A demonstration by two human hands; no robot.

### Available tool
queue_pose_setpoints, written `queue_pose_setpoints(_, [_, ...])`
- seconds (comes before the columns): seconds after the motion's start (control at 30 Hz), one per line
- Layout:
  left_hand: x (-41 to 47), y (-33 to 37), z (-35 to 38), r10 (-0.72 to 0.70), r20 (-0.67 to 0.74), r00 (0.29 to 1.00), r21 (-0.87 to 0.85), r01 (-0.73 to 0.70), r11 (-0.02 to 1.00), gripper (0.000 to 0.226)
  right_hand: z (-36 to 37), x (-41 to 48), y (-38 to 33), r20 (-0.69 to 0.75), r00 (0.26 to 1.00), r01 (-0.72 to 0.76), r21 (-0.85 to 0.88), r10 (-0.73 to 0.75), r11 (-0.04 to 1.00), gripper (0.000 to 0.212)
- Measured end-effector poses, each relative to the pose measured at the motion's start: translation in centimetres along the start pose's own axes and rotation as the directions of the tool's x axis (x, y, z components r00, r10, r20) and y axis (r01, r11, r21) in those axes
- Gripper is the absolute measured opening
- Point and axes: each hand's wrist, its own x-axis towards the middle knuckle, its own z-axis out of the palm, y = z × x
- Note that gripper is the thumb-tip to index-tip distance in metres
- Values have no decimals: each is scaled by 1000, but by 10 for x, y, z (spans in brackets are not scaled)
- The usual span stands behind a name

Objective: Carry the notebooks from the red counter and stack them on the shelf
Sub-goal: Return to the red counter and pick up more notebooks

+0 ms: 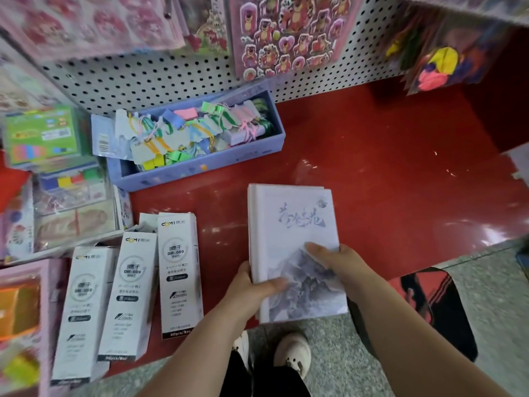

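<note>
A stack of white notebooks, its top cover printed with grey mountains and calligraphy, sits at the front edge of the red counter. My left hand grips the stack's near left edge, thumb on the cover. My right hand holds the near right side, fingers lying across the cover. The near end of the stack juts past the counter's edge. No shelf level for stacking is plainly in view.
Three white pen boxes lie left of the stack. A lilac tray of coloured clips stands behind them. Sticker sheets hang on the pegboard. Packaged stationery crowds the far left. Speckled floor and my shoes are below.
</note>
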Motion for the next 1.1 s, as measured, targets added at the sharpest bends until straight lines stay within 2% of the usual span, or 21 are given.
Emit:
queue_pose_setpoints(0.07, [-2, 2, -2, 43, 14, 999, 0, -43, 999, 55, -3, -3, -1, 45, 999, 9, 17, -10, 1000, 38])
queue_pose_setpoints(0.27, [-14, 8, -11, 127, 41, 991, -60, -124, 990, 45, -5, -20, -15, 99, 993, 68, 25, -70, 997, 70])
queue_pose_setpoints(0.4, [-34, 32, -20, 227, 21, 974, -108, -224, 969, 41, 2, -49, -48, 129, 967, 217, 22, -218, 976, 57])
queue_pose_setpoints(0.5, [-69, 64, -30, 300, -7, 954, -131, -298, 946, 45, 12, -94, -84, 215, 911, 362, -6, -353, 932, 23])
queue_pose_setpoints(0.63, [-130, 97, -50, 424, -64, 904, -180, -428, 886, 37, 35, -157, -127, 311, 831, 479, 20, -461, 877, 20])
queue_pose_setpoints(0.73, [-180, 106, -71, 493, -161, 855, -212, -517, 829, 28, 61, -199, -149, 426, 747, 565, -3, -510, 825, 17])
queue_pose_setpoints(0.8, [-216, 103, -81, 520, -258, 814, -243, -576, 781, 24, 82, -229, -158, 515, 677, 619, -11, -526, 785, 27])
queue_pose_setpoints(0.9, [-267, 88, -89, 548, -363, 754, -269, -648, 713, 35, 105, -268, -157, 599, 612, 652, -13, -516, 758, 22])
queue_pose_setpoints(0.93, [-282, 83, -91, 567, -387, 728, -267, -676, 686, 41, 111, -279, -154, 615, 595, 669, -23, -517, 743, 30])
queue_pose_setpoints(1.03, [-327, 60, -94, 569, -476, 670, -252, -724, 642, 54, 130, -314, -141, 672, 575, 680, -76, -466, 730, 76])
queue_pose_setpoints(1.1, [-349, 43, -96, 548, -535, 643, -271, -745, 609, 44, 141, -333, -131, 709, 565, 665, -87, -423, 742, 77])
